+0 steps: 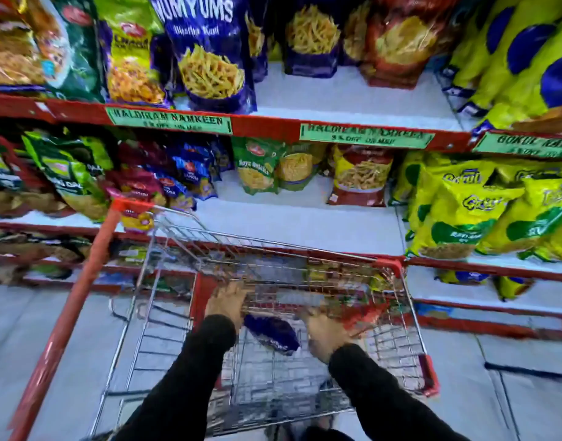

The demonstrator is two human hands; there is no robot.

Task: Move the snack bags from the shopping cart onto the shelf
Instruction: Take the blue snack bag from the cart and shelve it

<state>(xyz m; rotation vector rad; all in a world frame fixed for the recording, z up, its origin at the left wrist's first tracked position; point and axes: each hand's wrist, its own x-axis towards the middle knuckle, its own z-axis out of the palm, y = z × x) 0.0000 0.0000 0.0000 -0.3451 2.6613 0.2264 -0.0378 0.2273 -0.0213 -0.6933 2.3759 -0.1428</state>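
1. Down inside the wire shopping cart (165, 313), both hands reaching, black sleeves (184, 377) running up from the bottom edge.
2. Left hand (226, 302) deep in the basket, fingers spread over blurred packets at the far end; whether gripping anything, cannot tell.
3. Right hand (326, 335) likewise lowered, back of the hand up, fingers hidden among reddish packets; grip also impossible to tell.
4. Between the two hands, a dark blue snack bag (271, 334), lying tilted in the basket, apparently touching the left wrist.
5. More snack bags (337, 281) heaped against the far wall of the cart, smeared by motion blur.
6. Red trim along the cart's rim and a red handle bar (66, 313) slanting down the left.
7. Just beyond the cart, a red-edged white shelf (305, 224), its middle stretch bare, with green, red and blue packets standing at the back.
8. Higher up, another shelf (353, 100) carrying a big blue "NUMYUMS" bag (209, 52) near the front edge.
9. Green handwritten price labels (170, 120) stuck along the red shelf lip.
10. Off to the right, stacks of yellow bags (483, 211) on both levels.
11. Underfoot, pale grey tiled floor (25, 329).
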